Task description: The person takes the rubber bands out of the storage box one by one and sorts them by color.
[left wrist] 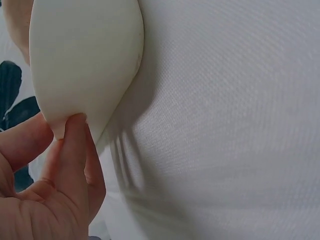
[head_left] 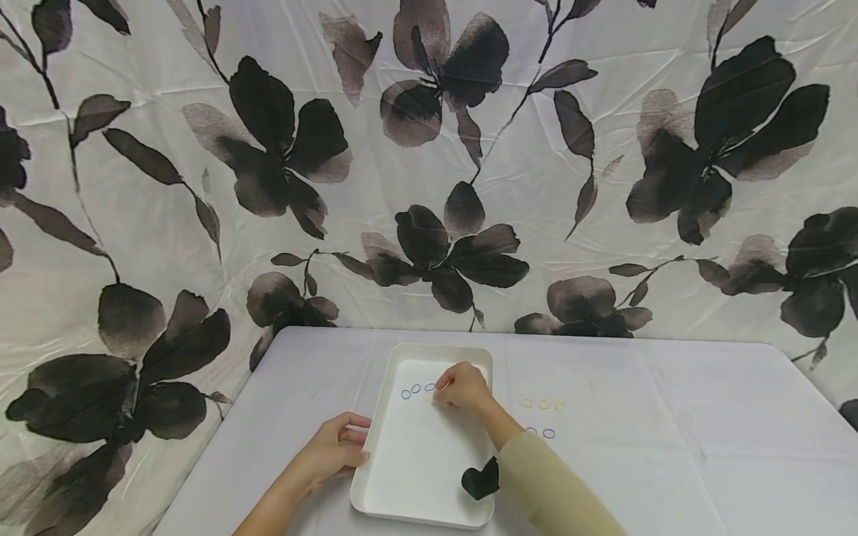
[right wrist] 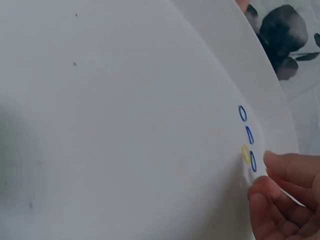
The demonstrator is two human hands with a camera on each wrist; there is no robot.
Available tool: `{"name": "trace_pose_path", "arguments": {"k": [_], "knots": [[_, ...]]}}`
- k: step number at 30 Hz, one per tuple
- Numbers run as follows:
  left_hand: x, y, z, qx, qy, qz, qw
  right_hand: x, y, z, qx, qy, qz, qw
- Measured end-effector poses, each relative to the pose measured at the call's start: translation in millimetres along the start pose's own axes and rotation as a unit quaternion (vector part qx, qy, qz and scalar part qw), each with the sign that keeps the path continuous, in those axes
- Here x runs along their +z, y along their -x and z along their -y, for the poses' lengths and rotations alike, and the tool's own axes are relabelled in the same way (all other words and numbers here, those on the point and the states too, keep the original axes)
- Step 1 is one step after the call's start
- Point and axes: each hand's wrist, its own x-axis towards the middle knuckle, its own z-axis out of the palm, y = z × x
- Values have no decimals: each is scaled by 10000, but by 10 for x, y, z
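Note:
A white rectangular tray stands on the table. My left hand grips its left rim between thumb and fingers; the left wrist view shows the pinch on the pale tray wall. Inside, near the far end, several small rings lie: blue rings in a row and a yellow ring beside one of them. Over these rings is my right hand. In the right wrist view its thumb and fingertips stand slightly apart at the end of the row, with no ring visible between them.
On the white table, right of the tray, lie a row of yellow rings and blue rings, partly covered by the right forearm. A black heart shape shows beside the beige sleeve. Behind hangs a flowered cloth.

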Motion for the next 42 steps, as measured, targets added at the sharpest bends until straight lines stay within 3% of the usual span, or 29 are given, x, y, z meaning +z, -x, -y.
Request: {"name": "trace_pose_path", "arguments": {"k": [6, 18, 27, 34, 42], "knots": [[-23, 0, 11, -33, 181, 196, 9996, 132, 19, -21, 158, -52, -442, 9989], [-63, 5, 40, -61, 463, 432, 9980, 298, 8, -48, 51, 494, -1033, 9934], [-69, 1, 59, -45, 419, 389, 9984, 289, 35, -38, -156, 658, -664, 9955], [-61, -17, 81, -67, 375, 354, 9986, 252, 77, -16, -654, 1100, -196, 9916], [-50, -7, 49, -86, 289, 250, 9992, 125, 68, -21, -853, 654, 158, 9941]]}}
